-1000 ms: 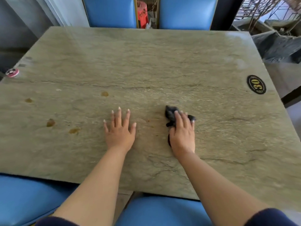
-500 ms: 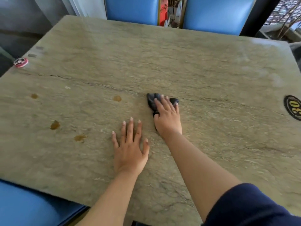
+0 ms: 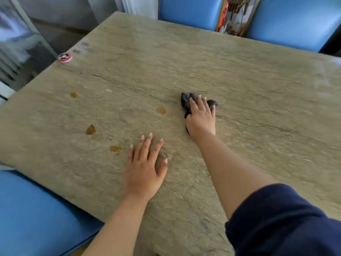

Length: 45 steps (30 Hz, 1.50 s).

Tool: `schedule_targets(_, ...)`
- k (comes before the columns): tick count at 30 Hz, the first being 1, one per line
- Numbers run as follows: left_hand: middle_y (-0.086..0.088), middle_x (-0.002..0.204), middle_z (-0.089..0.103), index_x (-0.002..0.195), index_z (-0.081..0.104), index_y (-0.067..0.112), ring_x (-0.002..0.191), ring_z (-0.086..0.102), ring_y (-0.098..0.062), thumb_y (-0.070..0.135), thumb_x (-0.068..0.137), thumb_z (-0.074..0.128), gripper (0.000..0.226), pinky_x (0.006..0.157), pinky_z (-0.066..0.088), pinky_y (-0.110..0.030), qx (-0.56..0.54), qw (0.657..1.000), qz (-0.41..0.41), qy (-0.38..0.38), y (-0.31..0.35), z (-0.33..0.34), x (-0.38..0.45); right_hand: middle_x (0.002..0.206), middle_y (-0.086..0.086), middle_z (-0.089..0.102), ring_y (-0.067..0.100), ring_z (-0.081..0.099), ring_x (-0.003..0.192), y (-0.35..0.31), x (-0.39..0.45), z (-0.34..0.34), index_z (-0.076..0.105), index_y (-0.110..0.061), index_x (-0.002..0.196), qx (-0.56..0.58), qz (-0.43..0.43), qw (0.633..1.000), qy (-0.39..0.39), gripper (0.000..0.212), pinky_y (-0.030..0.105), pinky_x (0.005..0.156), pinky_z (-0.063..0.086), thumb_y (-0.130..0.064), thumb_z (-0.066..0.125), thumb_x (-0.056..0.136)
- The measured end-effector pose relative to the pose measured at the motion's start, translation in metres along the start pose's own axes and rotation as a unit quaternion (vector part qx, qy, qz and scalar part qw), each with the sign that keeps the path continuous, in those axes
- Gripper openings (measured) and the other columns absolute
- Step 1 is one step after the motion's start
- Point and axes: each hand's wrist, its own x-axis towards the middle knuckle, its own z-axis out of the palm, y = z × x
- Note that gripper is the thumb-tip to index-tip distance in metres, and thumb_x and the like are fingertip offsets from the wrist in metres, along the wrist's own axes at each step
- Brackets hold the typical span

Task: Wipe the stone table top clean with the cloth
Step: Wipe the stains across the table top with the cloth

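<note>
The greenish-grey stone table top (image 3: 239, 85) fills most of the head view. My right hand (image 3: 201, 117) presses flat on a small dark cloth (image 3: 185, 100) near the table's middle; the cloth pokes out past my fingers. My left hand (image 3: 145, 167) lies flat on the stone closer to me, fingers apart, holding nothing. Several brown stains mark the left side: one (image 3: 161, 110) just left of the cloth, others (image 3: 90, 129) (image 3: 115, 148) (image 3: 73, 94) farther left.
A round red and black sticker (image 3: 64, 57) sits at the far left corner. Blue chairs (image 3: 190, 12) (image 3: 295, 21) stand at the far side and another (image 3: 36, 215) at the near left. A long crack line (image 3: 129, 87) crosses the stone.
My right hand has slid the cloth forward and leftward across the stone, toward the brown stain. My left hand has stayed flat on the table. The camera has swung left.
</note>
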Motion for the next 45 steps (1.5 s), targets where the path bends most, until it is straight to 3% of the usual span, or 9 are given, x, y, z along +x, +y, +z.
schedule_targets(8, -0.003, 0.159, 0.023, 0.149, 0.033, 0.011, 0.149, 0.014, -0.016, 0.052, 0.095, 0.028, 0.067, 0.121, 0.015, -0.044, -0.025, 0.999, -0.018, 0.012, 0.001, -0.003, -0.001, 0.154, -0.006, 0.032, 0.011, 0.015, 0.146, -0.011, -0.035, 0.008, 0.045, -0.027, 0.142, 0.084, -0.285, 0.949, -0.100, 0.056, 0.033, 0.120, 0.001, -0.018, 0.039, 0.087)
schedule_targets(13, -0.002, 0.160, 0.020, 0.150, 0.030, 0.011, 0.149, 0.011, -0.015, 0.052, 0.096, 0.026, 0.068, 0.120, 0.018, -0.046, -0.018, 1.000, -0.023, 0.003, 0.003, -0.003, 0.000, 0.160, -0.001, 0.018, 0.014, 0.004, 0.148, -0.022, 0.021, 0.011, 0.030, -0.023, 0.149, 0.033, -0.078, 0.996, 0.003, 0.057, 0.038, 0.120, -0.002, -0.020, 0.040, 0.093)
schedule_targets(16, -0.001, 0.161, 0.017, 0.151, 0.026, 0.012, 0.149, 0.008, -0.014, 0.050, 0.096, 0.026, 0.068, 0.120, 0.018, -0.045, -0.018, 1.000, -0.023, 0.004, 0.003, -0.003, 0.000, 0.162, 0.000, 0.008, 0.015, -0.002, 0.148, -0.061, 0.049, 0.024, 0.020, -0.024, 0.152, 0.008, -0.049, 0.999, -0.010, 0.059, 0.041, 0.119, -0.006, -0.024, 0.036, 0.095)
schedule_targets(21, -0.005, 0.158, 0.024, 0.149, 0.031, 0.008, 0.148, 0.015, -0.014, 0.042, 0.094, 0.032, 0.064, 0.121, 0.015, -0.041, -0.050, 0.998, -0.033, 0.025, 0.003, -0.004, -0.002, 0.158, -0.009, 0.021, 0.010, 0.007, 0.147, -0.101, 0.030, 0.039, 0.036, -0.033, 0.146, 0.049, -0.256, 0.960, -0.102, 0.057, 0.034, 0.118, -0.006, -0.014, 0.039, 0.093)
schedule_targets(25, -0.006, 0.149, 0.035, 0.140, 0.043, 0.007, 0.143, 0.026, -0.018, 0.038, 0.092, 0.034, 0.058, 0.121, 0.018, -0.039, -0.057, 0.997, -0.045, 0.037, 0.003, -0.005, -0.004, 0.151, -0.011, 0.036, 0.008, 0.016, 0.145, -0.059, 0.006, 0.024, 0.052, -0.031, 0.136, 0.092, -0.362, 0.915, -0.153, 0.052, 0.030, 0.118, -0.002, -0.007, 0.044, 0.090)
schedule_targets(32, -0.004, 0.150, 0.033, 0.141, 0.042, 0.009, 0.146, 0.020, -0.017, 0.041, 0.092, 0.030, 0.060, 0.121, 0.011, -0.037, -0.066, 0.996, -0.038, 0.043, 0.002, -0.004, -0.003, 0.161, -0.003, 0.013, 0.013, 0.000, 0.148, -0.028, 0.005, 0.011, 0.027, -0.030, 0.150, 0.007, -0.058, 0.998, -0.002, 0.056, 0.037, 0.120, -0.005, -0.023, 0.035, 0.095)
schedule_targets(34, -0.004, 0.151, 0.031, 0.141, 0.042, 0.009, 0.145, 0.019, -0.017, 0.042, 0.090, 0.029, 0.062, 0.121, 0.011, -0.037, -0.081, 0.995, -0.035, 0.044, 0.002, -0.004, -0.004, 0.162, -0.002, 0.005, 0.014, -0.005, 0.148, -0.049, -0.023, 0.018, 0.019, -0.029, 0.152, -0.002, -0.052, 0.999, 0.001, 0.059, 0.041, 0.119, -0.007, -0.026, 0.033, 0.094)
schedule_targets(40, -0.010, 0.134, 0.044, 0.124, 0.052, 0.006, 0.123, 0.047, -0.024, 0.028, 0.091, 0.038, 0.042, 0.100, 0.045, -0.034, -0.200, 0.970, -0.076, 0.112, -0.003, -0.010, -0.008, 0.160, -0.009, 0.014, 0.007, -0.002, 0.147, -0.030, -0.100, 0.014, 0.028, -0.034, 0.149, 0.013, -0.238, 0.968, -0.078, 0.057, 0.035, 0.120, -0.005, -0.023, 0.037, 0.094)
schedule_targets(45, -0.007, 0.137, 0.042, 0.128, 0.051, 0.011, 0.129, 0.042, -0.023, 0.018, 0.094, 0.049, 0.034, 0.099, 0.046, -0.035, -0.174, 0.978, -0.067, 0.090, -0.030, -0.027, 0.007, 0.162, -0.005, 0.005, 0.011, -0.007, 0.147, -0.029, -0.098, 0.009, 0.019, -0.030, 0.152, 0.002, 0.007, 1.000, -0.002, 0.059, 0.037, 0.119, -0.010, -0.023, 0.036, 0.095)
